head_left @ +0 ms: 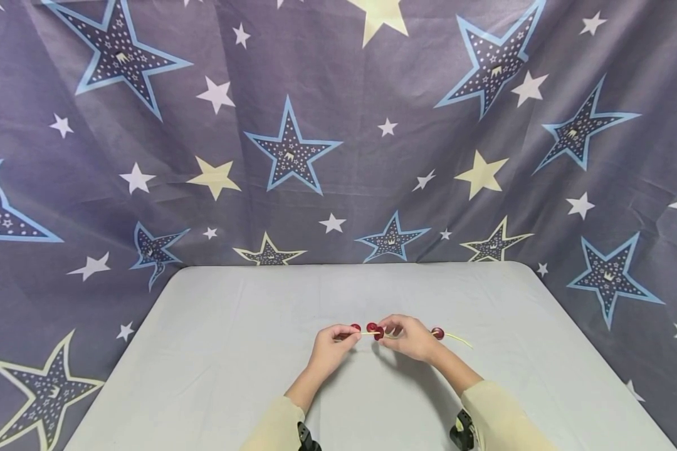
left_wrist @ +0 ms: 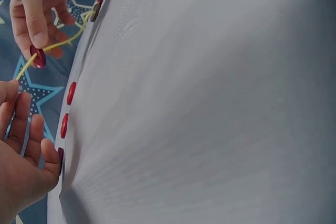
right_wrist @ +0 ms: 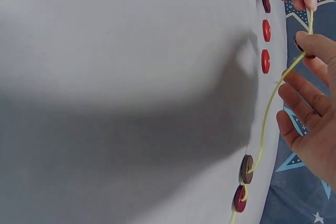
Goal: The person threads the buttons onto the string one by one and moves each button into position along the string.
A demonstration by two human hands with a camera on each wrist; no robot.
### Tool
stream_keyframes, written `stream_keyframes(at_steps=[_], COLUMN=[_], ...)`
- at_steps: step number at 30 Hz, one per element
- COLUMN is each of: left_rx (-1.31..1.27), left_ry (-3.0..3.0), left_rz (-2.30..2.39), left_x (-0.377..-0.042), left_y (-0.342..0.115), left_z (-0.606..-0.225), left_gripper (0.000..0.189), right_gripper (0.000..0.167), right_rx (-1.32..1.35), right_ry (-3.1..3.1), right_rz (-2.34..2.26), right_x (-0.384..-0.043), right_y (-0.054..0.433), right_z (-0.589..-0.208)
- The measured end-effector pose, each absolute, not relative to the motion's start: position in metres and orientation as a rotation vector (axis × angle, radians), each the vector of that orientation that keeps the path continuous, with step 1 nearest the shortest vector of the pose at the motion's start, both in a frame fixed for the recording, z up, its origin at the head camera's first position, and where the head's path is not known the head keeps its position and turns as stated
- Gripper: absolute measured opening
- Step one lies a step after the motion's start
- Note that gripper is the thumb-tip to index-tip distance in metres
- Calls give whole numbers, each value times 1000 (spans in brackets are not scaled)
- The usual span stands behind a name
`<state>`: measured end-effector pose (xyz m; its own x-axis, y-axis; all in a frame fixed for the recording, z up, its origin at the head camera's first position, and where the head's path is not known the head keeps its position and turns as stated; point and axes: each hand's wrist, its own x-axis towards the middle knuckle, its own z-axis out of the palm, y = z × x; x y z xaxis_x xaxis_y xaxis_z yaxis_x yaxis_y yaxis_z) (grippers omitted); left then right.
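My left hand (head_left: 328,352) pinches the end of a yellow cord (left_wrist: 26,67) between thumb and fingertip. To its right, my right hand (head_left: 410,339) grips a dark red button (left_wrist: 38,57) by its edge, with the cord running through it. Farther along the cord, a brown button (right_wrist: 247,169) and another dark red button (right_wrist: 240,199) are strung and lie on the table. Loose on the cloth near the hands are two bright red buttons (right_wrist: 266,30) (right_wrist: 265,61) and a darker one (right_wrist: 266,2).
A pale grey cloth covers the table (head_left: 231,376). Behind and beside it hangs a dark curtain (head_left: 316,225) printed with stars. The cord's loose tail (head_left: 459,340) trails to the right of my right hand.
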<state>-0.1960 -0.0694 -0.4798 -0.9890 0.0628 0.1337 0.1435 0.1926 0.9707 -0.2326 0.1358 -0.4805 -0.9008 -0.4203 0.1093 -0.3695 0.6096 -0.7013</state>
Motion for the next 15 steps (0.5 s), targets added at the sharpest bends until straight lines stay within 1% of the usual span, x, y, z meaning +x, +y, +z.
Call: stream_keyframes(at_steps=[15], left_rx=[-154], left_ry=[-2387], left_rz=[-1948], left_x=[-196], left_y=[-69], left_z=[-481], left_gripper=[14], right_gripper=[25], right_rx=[-627], right_ry=[2786], right_rz=[-1159], right_x=[-234], right_y=[141], right_z=[-482])
